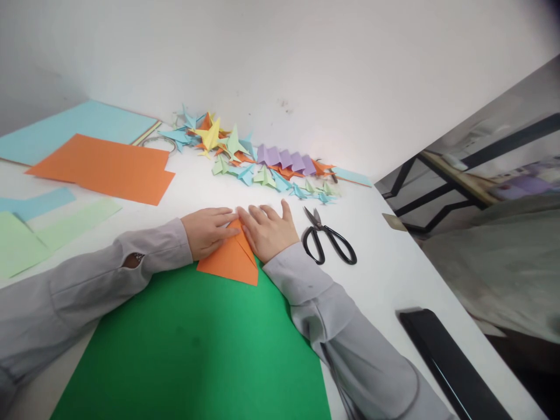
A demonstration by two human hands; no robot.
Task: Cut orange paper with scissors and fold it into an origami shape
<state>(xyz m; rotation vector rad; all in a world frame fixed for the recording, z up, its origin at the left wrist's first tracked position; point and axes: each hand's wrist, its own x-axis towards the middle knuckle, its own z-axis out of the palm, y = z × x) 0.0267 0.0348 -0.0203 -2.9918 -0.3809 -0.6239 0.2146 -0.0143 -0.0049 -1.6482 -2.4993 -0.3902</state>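
A partly folded piece of orange paper (231,261), narrowing to a point at its far end, lies on a large green sheet (196,350). My left hand (210,232) rests on its left side, fingers stretched toward the far tip. From the right, my right hand (271,232) lies flat along the other edge, its fingers spread and the fingertips near the same tip. The far point of the paper is partly hidden under the fingers. Just right of my right hand lie black-handled scissors (321,228), blades slightly apart.
Folded paper shapes (236,143) in several colours sit along the wall, with a purple pleated strip (284,158). Orange sheets (109,166), a blue stack (83,128) and green paper (21,245) lie left. A long black object (450,364) lies near the right table edge.
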